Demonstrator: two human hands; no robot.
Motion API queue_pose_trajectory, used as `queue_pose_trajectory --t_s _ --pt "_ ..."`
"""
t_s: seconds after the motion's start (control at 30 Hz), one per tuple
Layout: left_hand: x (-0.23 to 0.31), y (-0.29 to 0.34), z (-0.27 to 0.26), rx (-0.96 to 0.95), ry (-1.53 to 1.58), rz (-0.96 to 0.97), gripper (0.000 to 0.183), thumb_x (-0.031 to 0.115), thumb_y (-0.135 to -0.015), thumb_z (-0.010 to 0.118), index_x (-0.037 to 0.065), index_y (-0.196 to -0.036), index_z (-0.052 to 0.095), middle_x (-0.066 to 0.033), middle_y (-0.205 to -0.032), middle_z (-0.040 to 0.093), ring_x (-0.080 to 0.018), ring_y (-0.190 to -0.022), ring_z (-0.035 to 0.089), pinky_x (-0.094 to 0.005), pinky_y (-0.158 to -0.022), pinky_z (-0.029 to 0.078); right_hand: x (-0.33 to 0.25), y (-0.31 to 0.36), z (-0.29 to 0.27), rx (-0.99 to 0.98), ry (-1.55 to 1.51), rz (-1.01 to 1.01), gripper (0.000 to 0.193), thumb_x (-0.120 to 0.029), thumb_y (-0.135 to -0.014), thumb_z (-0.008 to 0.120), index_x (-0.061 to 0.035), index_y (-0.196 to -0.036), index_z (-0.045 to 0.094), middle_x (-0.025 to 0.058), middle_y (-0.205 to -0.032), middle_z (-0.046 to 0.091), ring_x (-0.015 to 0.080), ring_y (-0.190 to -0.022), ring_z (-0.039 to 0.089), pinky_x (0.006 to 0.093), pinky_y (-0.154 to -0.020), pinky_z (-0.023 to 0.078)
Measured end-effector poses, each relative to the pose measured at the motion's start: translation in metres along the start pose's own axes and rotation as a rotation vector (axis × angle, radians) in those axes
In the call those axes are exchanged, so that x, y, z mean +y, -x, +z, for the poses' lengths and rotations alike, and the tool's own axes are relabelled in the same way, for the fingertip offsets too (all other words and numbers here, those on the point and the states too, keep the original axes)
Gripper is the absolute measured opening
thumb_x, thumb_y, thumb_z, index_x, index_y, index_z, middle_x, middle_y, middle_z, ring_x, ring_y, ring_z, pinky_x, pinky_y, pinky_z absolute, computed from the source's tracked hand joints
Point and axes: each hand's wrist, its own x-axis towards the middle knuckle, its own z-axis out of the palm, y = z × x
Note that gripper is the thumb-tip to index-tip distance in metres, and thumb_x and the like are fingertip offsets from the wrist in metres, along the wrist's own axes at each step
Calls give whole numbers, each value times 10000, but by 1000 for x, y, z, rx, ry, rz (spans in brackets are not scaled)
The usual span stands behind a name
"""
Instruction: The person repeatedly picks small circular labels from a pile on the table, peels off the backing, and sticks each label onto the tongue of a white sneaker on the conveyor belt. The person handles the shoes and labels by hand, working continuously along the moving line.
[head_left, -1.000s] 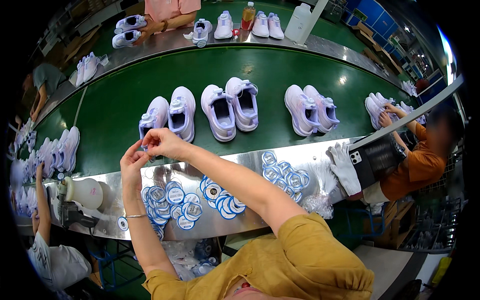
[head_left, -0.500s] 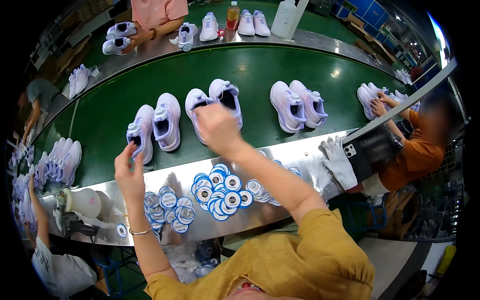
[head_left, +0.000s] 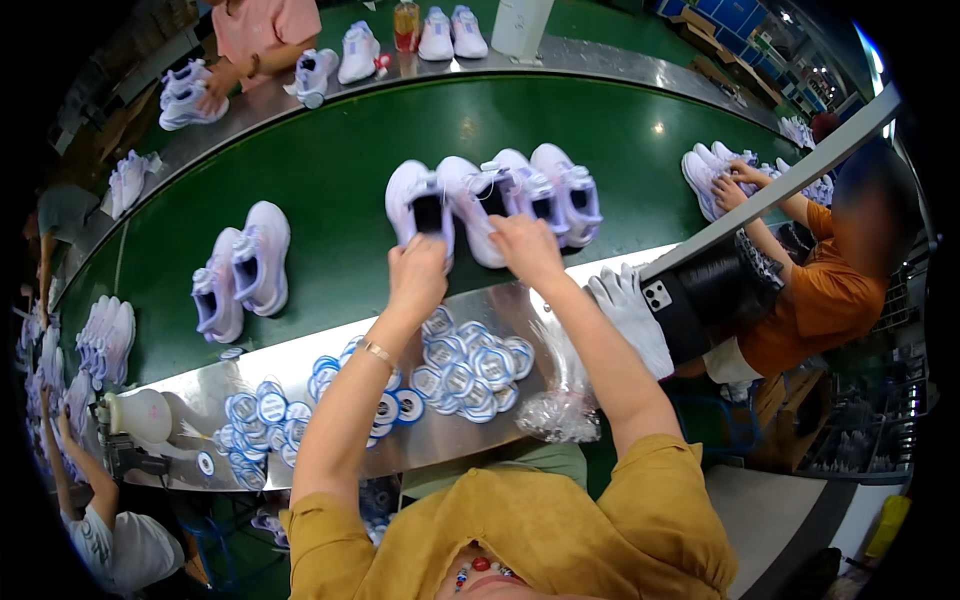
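Two pairs of white and lavender sneakers stand side by side on the green conveyor belt (head_left: 330, 160). My left hand (head_left: 418, 278) closes on the heel of the leftmost sneaker (head_left: 420, 200). Beside it, my right hand (head_left: 525, 250) presses on the heel of the neighbouring sneaker (head_left: 470, 195). The second pair (head_left: 560, 185) stands just to the right, untouched. Below my wrists, a heap of round blue and white tags (head_left: 470, 370) lies on the steel ledge (head_left: 300, 365).
Another sneaker pair (head_left: 245, 270) rides the belt at left. On the ledge lie more tags (head_left: 260, 410), a clear plastic bag (head_left: 565, 405), white gloves (head_left: 625, 310) and a phone (head_left: 660, 297). A person in orange (head_left: 800, 290) handles sneakers at right; a person in pink (head_left: 265, 30) works opposite.
Both my hands have left the tag heap and reached forward onto the sneaker pair. The sneakers have moved along the belt relative to my view.
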Motion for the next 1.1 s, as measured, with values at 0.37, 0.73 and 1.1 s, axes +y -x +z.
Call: queue_pose_trajectory --t_s 0.37,0.73,1.1 --pt "141 -91 146 -174 208 23 298 152 -736 691 46 -1004 616 -125 -1012 627 -288 -1047 547 -453 -815 414 172 50 -46 314 410 -56 290 -145 -784 643 -112 -1071 620 54 -1013 603 222 -995 551 387 -825 390" --pt "259 42 109 -266 182 9 381 138 -735 704 -50 -1035 566 -229 -1011 595 -382 -978 565 -442 -866 459 140 139 -57 -242 -42 145 147 -19 -737 588 14 -875 551 246 -850 612 378 -805 631 447 -700 517" --pt "281 76 149 -227 -28 4 547 191 -861 589 -166 -1239 420 -343 -1338 380 -445 -1301 334 -446 -1090 284 172 126 -62 -222 -182 120 255 -240 -805 626 -15 -910 684 202 -960 614 364 -966 569 449 -860 442"
